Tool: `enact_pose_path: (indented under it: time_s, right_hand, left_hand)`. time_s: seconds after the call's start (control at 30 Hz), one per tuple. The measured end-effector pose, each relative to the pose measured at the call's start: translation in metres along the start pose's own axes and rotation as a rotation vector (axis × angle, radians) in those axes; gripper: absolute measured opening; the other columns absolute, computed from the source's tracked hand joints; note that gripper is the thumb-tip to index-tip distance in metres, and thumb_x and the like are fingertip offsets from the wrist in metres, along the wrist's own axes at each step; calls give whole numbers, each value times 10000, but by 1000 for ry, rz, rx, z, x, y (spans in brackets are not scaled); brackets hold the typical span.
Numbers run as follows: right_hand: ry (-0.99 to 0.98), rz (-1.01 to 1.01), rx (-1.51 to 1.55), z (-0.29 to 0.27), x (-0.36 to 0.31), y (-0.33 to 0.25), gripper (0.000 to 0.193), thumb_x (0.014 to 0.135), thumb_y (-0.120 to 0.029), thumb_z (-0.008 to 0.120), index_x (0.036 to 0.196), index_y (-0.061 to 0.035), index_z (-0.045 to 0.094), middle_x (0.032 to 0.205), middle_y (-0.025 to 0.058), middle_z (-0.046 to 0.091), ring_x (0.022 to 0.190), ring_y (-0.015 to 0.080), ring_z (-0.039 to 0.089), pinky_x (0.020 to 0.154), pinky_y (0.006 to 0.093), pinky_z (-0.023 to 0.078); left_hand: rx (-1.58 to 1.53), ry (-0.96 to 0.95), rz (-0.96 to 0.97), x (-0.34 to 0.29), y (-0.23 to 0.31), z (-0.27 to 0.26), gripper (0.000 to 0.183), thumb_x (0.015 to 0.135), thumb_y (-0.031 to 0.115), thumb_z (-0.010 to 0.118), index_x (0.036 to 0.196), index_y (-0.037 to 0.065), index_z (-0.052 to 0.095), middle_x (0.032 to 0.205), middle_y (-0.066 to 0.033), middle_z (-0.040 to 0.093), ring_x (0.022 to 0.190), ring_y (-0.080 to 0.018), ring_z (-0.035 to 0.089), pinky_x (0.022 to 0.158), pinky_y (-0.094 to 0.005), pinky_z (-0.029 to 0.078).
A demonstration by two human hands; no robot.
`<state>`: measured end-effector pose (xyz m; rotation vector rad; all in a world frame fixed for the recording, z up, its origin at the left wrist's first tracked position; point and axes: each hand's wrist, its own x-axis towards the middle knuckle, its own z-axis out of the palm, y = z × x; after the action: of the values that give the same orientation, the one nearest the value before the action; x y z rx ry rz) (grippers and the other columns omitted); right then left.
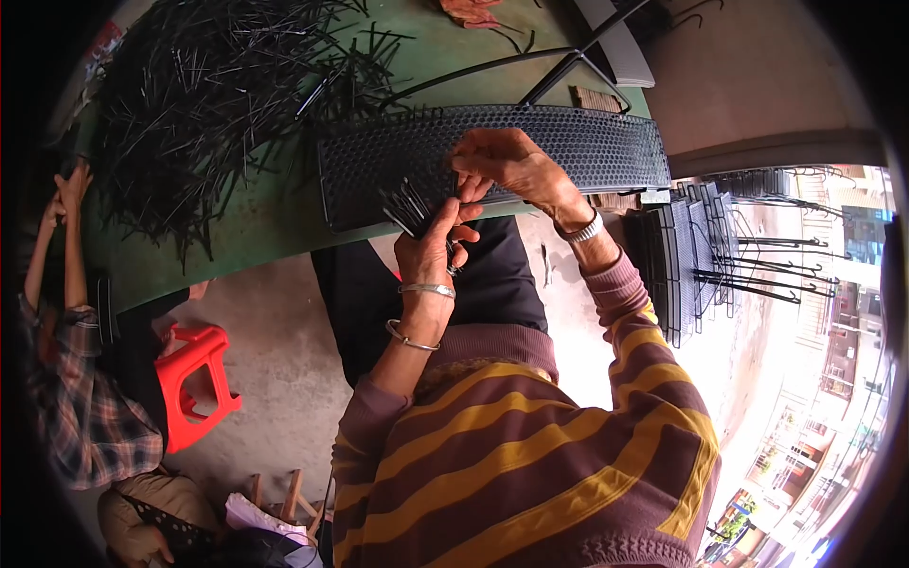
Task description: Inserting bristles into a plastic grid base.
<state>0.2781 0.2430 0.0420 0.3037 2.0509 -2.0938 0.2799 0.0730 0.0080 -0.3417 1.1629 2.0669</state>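
My left hand [431, 246] is closed round a small bundle of thin black strips [405, 206], whose ends fan out past the thumb. Just beyond it, my right hand [516, 170] has its fingertips pinched together over a black perforated metal panel [587, 142]. What those fingertips hold, if anything, is too small to make out. The panel lies along the near edge of the green table [275, 232], and a bent black rod frame [559, 71] rises behind it. Farther left, a big loose pile of similar black strips [208, 95] covers the tabletop.
Another person's hands [68, 194] are at the table's left end, below them a plaid sleeve [85, 407]. A red plastic stool [170, 417] stands on the floor at left. Stacked black mesh racks [672, 265] with protruding hooks stand at right. An orange-red crumpled thing [471, 11] lies at the back.
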Motion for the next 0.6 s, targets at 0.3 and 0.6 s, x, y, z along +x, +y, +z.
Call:
enact_pose_path:
  time_s: [0.3,0.6]
  right_hand:
    - [49,-13,-51,-5,0,0,130,897,-112,602,919,15,586,748,38,619,686,114,635,653,244,529]
    - [343,-338,-68,-10,2,-13,71,916,-26,545,942,36,570,837,106,653,718,152,661,676,260,541]
  left_hand:
    - [-2,4,-43,3,-4,3,293,858,271,670,994,12,642,879,-107,699,646,-123,632,429,-203,332]
    - [-69,52,-78,7,-6,-4,401,862,372,654,1094,49,596,1008,-122,672,760,-207,677,549,-273,536]
